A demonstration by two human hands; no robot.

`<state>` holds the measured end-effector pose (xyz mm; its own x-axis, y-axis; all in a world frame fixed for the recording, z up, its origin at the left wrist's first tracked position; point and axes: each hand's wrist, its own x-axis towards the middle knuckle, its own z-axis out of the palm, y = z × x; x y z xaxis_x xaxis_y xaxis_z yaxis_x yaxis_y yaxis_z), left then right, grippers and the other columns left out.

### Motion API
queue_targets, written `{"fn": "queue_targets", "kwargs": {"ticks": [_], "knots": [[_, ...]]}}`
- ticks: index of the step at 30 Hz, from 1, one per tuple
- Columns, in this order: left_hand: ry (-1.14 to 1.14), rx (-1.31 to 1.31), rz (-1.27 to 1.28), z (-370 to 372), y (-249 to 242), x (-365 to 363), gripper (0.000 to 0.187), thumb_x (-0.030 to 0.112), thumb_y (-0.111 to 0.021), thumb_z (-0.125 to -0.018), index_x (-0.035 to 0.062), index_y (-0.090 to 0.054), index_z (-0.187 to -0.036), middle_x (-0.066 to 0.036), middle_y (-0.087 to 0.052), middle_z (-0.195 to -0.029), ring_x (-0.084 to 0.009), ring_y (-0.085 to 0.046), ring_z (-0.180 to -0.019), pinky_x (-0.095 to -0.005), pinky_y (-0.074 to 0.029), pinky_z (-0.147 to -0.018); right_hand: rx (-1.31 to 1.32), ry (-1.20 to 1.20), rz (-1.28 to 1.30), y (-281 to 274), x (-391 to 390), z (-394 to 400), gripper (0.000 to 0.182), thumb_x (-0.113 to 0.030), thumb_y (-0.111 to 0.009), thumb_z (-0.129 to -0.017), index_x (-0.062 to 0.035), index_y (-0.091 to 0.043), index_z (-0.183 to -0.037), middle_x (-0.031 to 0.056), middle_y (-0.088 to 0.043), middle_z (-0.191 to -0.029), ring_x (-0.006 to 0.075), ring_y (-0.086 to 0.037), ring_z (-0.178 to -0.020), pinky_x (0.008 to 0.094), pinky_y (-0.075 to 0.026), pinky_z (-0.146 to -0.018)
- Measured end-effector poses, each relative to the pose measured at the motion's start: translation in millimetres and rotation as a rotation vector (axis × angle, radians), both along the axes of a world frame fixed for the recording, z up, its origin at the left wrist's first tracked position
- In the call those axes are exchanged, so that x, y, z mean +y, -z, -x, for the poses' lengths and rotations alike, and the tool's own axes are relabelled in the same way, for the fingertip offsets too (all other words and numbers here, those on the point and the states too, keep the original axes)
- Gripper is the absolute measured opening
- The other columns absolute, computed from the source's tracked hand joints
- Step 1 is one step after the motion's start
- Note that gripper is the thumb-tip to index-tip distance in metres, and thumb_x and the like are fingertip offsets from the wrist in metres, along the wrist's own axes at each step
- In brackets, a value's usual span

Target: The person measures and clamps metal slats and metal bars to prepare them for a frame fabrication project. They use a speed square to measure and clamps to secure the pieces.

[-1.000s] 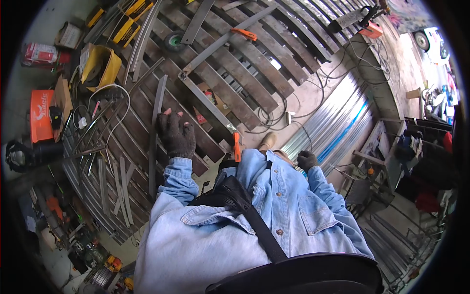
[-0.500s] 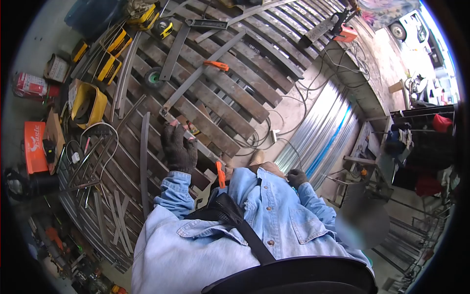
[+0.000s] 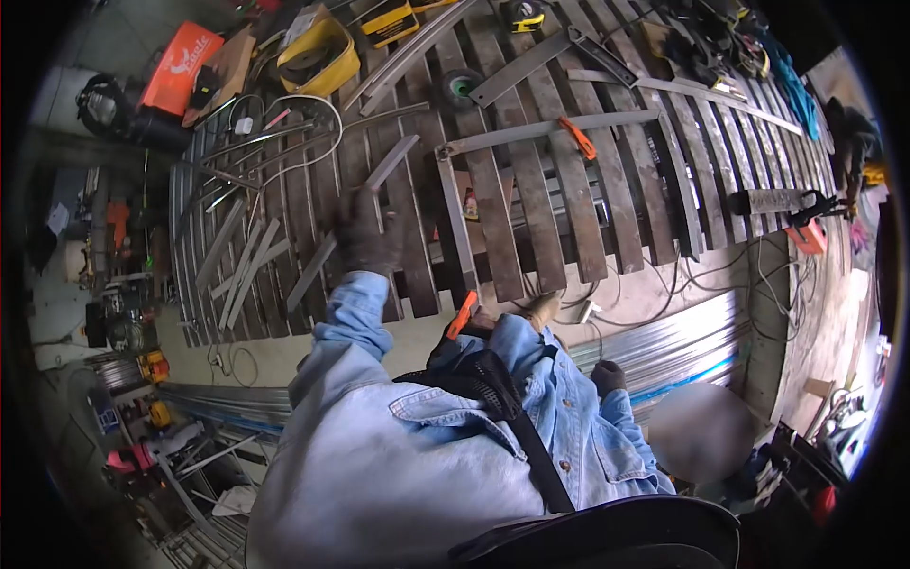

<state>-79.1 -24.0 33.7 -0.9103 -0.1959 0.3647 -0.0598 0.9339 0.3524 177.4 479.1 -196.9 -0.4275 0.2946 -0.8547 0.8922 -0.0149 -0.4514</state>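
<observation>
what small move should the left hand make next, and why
Perhaps close the left hand round the grey flat bar and ease it off the slatted table: the hand covers the bar's middle, both ends show beyond it, and no clamp shows there.

So my desk (image 3: 580,218) is all metal slats with gaps between. There's a three-sided frame (image 3: 517,135) flat on it, one orange clamp (image 3: 578,138) across its long side. Just beside that: a green-centred disc (image 3: 462,88) and a square (image 3: 521,76), tape measure (image 3: 523,15) near it. Further left, a slanted bar (image 3: 391,163), a white cable (image 3: 338,133) and some loose strips (image 3: 248,270), a few crossing.
</observation>
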Motion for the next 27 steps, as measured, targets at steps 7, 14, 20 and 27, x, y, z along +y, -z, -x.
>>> {"fn": "queue_targets", "kwargs": {"ticks": [7, 14, 20, 27], "knots": [[-0.345, -0.553, -0.127, -45.1, 60.6, -124.7, 0.04, 0.025, -0.068, -0.082, 0.0121, -0.059, -0.119, -0.018, -0.067, -0.111, -0.0357, -0.064, -0.107, -0.045, -0.049, -0.091, 0.089, 0.051, 0.117, 13.2, 60.3, 61.6, 0.033, -0.008, -0.067, -0.086, -0.0021, -0.059, -0.118, 0.0079, -0.064, -0.081, 0.0194, -0.062, -0.064, 0.0345, -0.053, -0.052], [-0.381, -0.497, -0.009, -35.6, 47.6, -103.7, 0.036, 0.026, -0.06, -0.09, 0.0092, -0.057, -0.122, -0.022, -0.066, -0.111, -0.037, -0.065, -0.104, -0.0442, -0.05, -0.088, 0.329, -0.022, 0.064, -18.4, 40.6, 95.8, 0.031, -0.016, -0.066, -0.087, 0.0016, -0.064, -0.112, 0.0069, -0.067, -0.083, 0.0145, -0.06, -0.065, 0.0287, -0.051, -0.06], [-0.321, -0.432, -0.042, -38.0, 66.2, -124.2, 0.036, 0.025, -0.058, -0.091, 0.0106, -0.058, -0.124, -0.023, -0.066, -0.11, -0.0398, -0.064, -0.103, -0.0445, -0.049, -0.087, 0.382, -0.149, 0.058, -73.1, -4.4, 96.5, 0.03, -0.014, -0.067, -0.087, 0.0003, -0.064, -0.113, 0.0079, -0.069, -0.091, 0.0144, -0.063, -0.077, 0.0282, -0.052, -0.069], [-0.077, -0.299, -0.064, -15.5, -47.6, -73.4, 0.035, 0.021, -0.055, -0.093, 0.0002, -0.058, -0.121, -0.023, -0.064, -0.112, -0.0362, -0.064, -0.098, -0.0406, -0.05, -0.086, 0.647, -0.191, 0.103, -143.7, -64.6, 121.4, 0.03, -0.008, -0.066, -0.089, 0.0001, -0.063, -0.118, 0.0088, -0.069, -0.106, 0.0166, -0.063, -0.099, 0.0322, -0.05, -0.091]]}}
